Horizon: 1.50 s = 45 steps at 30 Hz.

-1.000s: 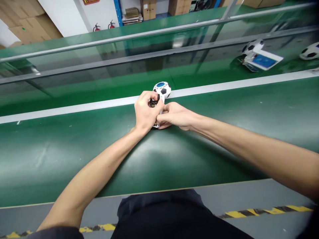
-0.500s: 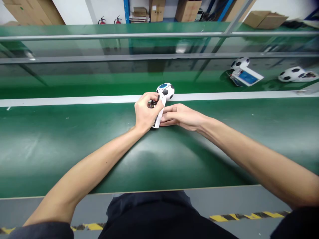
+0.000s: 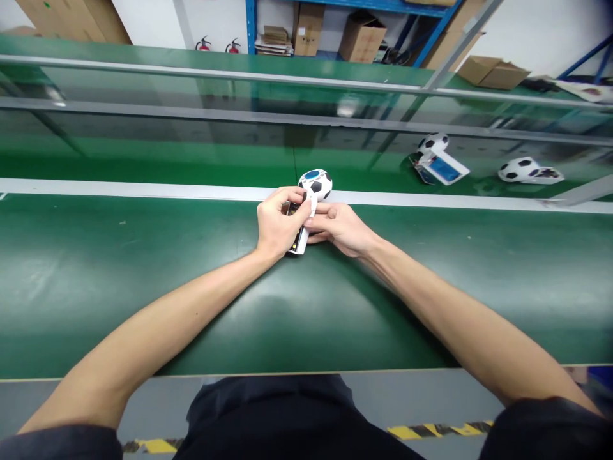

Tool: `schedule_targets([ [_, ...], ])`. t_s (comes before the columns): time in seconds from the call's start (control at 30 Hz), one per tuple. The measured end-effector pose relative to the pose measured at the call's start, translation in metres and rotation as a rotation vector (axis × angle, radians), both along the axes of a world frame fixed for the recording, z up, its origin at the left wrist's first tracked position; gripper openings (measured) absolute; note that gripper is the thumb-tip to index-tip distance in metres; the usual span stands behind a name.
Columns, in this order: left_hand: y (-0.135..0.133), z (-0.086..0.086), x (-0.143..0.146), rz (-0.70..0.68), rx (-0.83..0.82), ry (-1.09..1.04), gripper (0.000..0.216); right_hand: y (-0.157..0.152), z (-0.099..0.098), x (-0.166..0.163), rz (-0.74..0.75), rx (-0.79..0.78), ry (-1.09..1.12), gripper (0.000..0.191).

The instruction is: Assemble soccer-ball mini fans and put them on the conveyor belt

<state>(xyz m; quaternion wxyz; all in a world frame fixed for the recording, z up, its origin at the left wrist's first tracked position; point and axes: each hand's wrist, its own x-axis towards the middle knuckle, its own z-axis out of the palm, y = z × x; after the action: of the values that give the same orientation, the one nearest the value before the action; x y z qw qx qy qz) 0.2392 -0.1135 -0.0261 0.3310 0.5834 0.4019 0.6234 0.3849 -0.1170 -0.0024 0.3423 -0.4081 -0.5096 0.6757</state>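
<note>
Between my hands, above the green bench, is a white device with a soccer-ball-shaped head (image 3: 317,185) and an open housing (image 3: 301,241). A dark circuit board shows inside the housing, and a blue oval sits on top of the ball. My left hand (image 3: 278,220) is closed around the housing from the left, thumb and fingers at its upper part near the ball. From the right, my right hand (image 3: 342,227) is closed at the housing's white side edge, its thumb against it. The tips of its other fingers are partly hidden behind the housing.
Beyond the white strip (image 3: 191,191), to the right, lie a soccer-ball device with a blue screen (image 3: 443,167) and another soccer-ball device (image 3: 520,169). Metal rails (image 3: 215,116) cross behind them. Cardboard boxes (image 3: 363,37) and fire extinguishers (image 3: 232,46) are at the back.
The camera view has shifted, so the background devices appear further left and lower. My right hand's thumb has come up against the housing's edge. My left hand keeps its hold.
</note>
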Motion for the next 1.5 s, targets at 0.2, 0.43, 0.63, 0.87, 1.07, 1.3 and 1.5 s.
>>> schedule_targets([
  [0.2, -0.001, 0.002, 0.000, -0.011, -0.074, 0.009, 0.012, -0.002, -0.002, -0.001, -0.030, -0.039, 0.012, 0.038],
  [0.43, 0.005, 0.038, -0.017, 0.004, -0.193, 0.587, 0.011, -0.006, 0.000, -0.001, -0.030, -0.057, -0.018, 0.031],
  [0.63, 0.003, 0.059, -0.016, 0.002, -0.166, 0.843, 0.010, -0.002, 0.005, 0.006, 0.023, -0.022, -0.067, 0.030],
  [0.87, 0.004, 0.057, -0.010, 0.023, -0.156, 0.927, 0.015, 0.001, 0.007, 0.005, 0.057, -0.048, -0.049, 0.026],
  [1.07, -0.007, 0.066, -0.023, -0.175, -0.219, 1.032, 0.030, 0.000, 0.008, 0.005, -0.008, -0.056, -0.001, 0.022],
  [1.3, -0.021, 0.038, -0.045, -0.359, -0.643, 0.490, 0.099, 0.000, 0.001, 0.008, -0.148, -0.019, -0.059, 0.039],
  [1.5, -0.013, 0.029, -0.026, -0.544, -0.750, -0.125, 0.055, 0.005, 0.005, 0.011, -0.001, 0.137, 0.082, 0.074],
])
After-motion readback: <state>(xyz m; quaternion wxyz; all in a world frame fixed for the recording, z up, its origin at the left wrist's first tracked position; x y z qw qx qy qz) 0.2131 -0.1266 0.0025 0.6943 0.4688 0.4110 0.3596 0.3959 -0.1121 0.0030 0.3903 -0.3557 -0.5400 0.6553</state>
